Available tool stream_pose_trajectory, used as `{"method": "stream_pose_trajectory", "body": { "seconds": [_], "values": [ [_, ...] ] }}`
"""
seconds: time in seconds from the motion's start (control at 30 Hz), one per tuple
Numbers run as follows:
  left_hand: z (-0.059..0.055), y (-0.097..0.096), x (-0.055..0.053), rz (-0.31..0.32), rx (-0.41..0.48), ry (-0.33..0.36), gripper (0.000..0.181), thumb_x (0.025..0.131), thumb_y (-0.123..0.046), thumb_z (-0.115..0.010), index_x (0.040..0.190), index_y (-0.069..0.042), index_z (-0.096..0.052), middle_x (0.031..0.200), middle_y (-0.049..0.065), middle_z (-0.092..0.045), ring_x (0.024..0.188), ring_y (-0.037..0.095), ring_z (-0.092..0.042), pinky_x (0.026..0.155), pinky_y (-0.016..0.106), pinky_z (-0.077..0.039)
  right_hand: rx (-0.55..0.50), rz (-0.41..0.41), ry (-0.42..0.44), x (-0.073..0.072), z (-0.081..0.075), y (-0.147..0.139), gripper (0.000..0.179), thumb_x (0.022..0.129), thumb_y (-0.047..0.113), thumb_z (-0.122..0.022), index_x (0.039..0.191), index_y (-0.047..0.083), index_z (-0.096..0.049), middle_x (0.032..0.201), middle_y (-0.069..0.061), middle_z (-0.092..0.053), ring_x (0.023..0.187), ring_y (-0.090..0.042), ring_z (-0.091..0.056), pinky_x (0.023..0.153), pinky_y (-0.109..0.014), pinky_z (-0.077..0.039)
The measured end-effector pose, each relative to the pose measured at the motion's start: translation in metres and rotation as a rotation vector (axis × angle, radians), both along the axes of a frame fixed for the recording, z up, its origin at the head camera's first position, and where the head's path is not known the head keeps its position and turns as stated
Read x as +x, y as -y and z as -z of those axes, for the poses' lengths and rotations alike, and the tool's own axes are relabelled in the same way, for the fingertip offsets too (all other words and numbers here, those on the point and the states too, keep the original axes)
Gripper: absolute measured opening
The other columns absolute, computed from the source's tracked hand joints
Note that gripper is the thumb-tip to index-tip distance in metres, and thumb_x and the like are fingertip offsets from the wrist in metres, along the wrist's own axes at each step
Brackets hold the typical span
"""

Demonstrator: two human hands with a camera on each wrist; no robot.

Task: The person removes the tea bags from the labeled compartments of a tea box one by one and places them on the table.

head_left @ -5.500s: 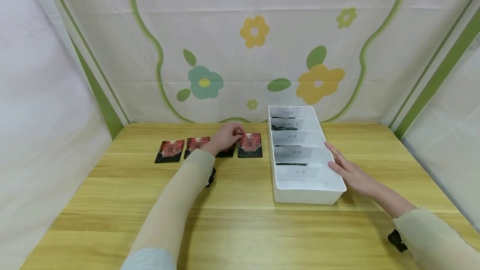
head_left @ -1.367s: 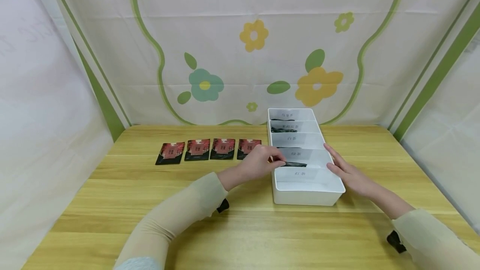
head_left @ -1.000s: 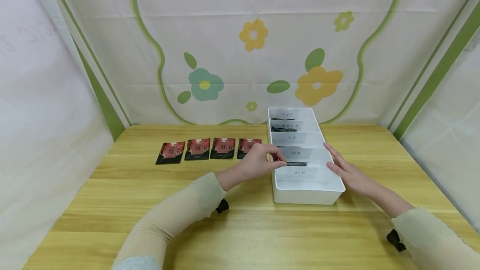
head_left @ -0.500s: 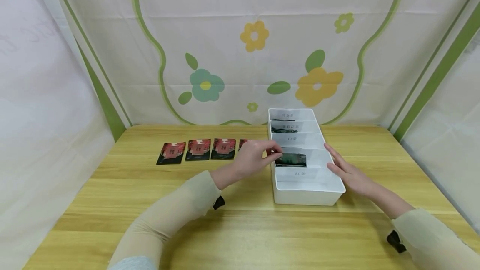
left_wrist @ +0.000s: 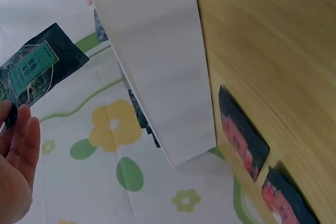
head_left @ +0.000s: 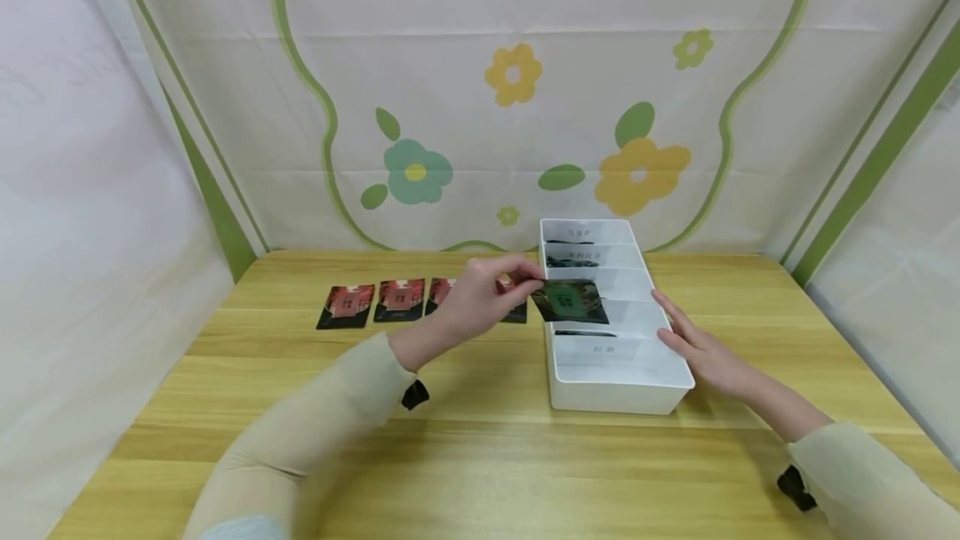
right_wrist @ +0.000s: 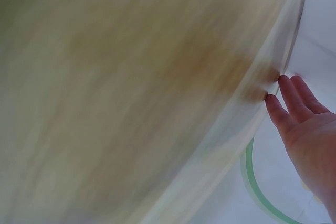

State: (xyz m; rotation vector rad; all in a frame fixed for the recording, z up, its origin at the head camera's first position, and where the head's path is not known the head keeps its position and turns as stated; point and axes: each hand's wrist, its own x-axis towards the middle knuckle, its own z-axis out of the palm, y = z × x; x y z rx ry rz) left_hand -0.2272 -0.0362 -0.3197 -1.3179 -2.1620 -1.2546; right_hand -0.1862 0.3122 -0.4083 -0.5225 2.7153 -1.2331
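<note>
A dark tea sachet (head_left: 570,303) with a green label is pinched by its left edge between the thumb and fingers of my left hand (head_left: 474,300). It hangs above the middle of a white divided box (head_left: 611,398), and in the left wrist view the green-labelled face of the sachet (left_wrist: 39,69) shows fully. My right hand (head_left: 705,352) rests against the box's right side, fingers extended. The fingertips of the right hand (right_wrist: 307,129) meet an edge in the right wrist view. Dark sachets (head_left: 585,333) stand in several compartments; the front one shows bare white.
Several red-and-black sachets (head_left: 346,307) lie in a row on the wooden table (head_left: 480,457), left of the box. My left hand partly covers the row's right end. Behind the table hangs a white cloth (head_left: 457,90) with printed flowers.
My left hand moved from the sachet row to the box, then drew the green-labelled sachet up out of a compartment and leftward. The right hand has stayed at the box's side.
</note>
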Motion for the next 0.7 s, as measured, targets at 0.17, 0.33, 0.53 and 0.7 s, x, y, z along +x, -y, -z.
{"method": "stream_pose_trajectory", "body": {
  "seconds": [0.17,0.33,0.53,0.7],
  "values": [
    [-0.001,0.015,0.002,-0.005,0.027,0.022,0.009,0.087,-0.014,-0.060,0.094,-0.013,-0.064,0.087,-0.006,-0.062,0.066,0.001,-0.056,0.051,0.019,-0.046,-0.007,-0.001,0.006,0.000,0.001,-0.001,0.057,0.098,0.027,-0.035,0.144,0.032,-0.001,0.147,-0.017,-0.002,0.123,-0.051,-0.018,0.092,-0.064,-0.018],
    [0.000,0.034,0.009,-0.055,-0.004,-0.001,0.008,0.086,-0.013,-0.061,0.093,-0.015,-0.065,0.088,-0.008,-0.062,0.063,0.002,-0.054,0.050,0.020,-0.045,-0.014,-0.005,0.005,0.000,0.000,0.000,0.057,0.098,0.026,-0.036,0.144,0.032,-0.002,0.147,-0.016,-0.002,0.123,-0.051,-0.018,0.093,-0.063,-0.018],
    [-0.001,0.064,0.018,-0.147,-0.052,0.013,0.010,0.086,-0.016,-0.062,0.094,-0.019,-0.065,0.086,-0.010,-0.062,0.059,0.001,-0.053,0.051,0.020,-0.045,-0.028,-0.006,0.012,0.000,0.000,-0.001,0.057,0.099,0.025,-0.036,0.144,0.031,-0.002,0.147,-0.016,-0.001,0.123,-0.051,-0.016,0.092,-0.063,-0.016],
    [-0.005,0.093,0.020,-0.207,-0.111,0.043,0.011,0.086,-0.019,-0.061,0.096,-0.021,-0.064,0.090,-0.011,-0.062,0.062,0.004,-0.055,0.052,0.022,-0.045,-0.018,-0.005,0.013,-0.002,0.001,-0.001,0.058,0.099,0.025,-0.036,0.144,0.032,-0.001,0.147,-0.017,-0.001,0.122,-0.052,-0.017,0.092,-0.064,-0.017]
  ]
}}
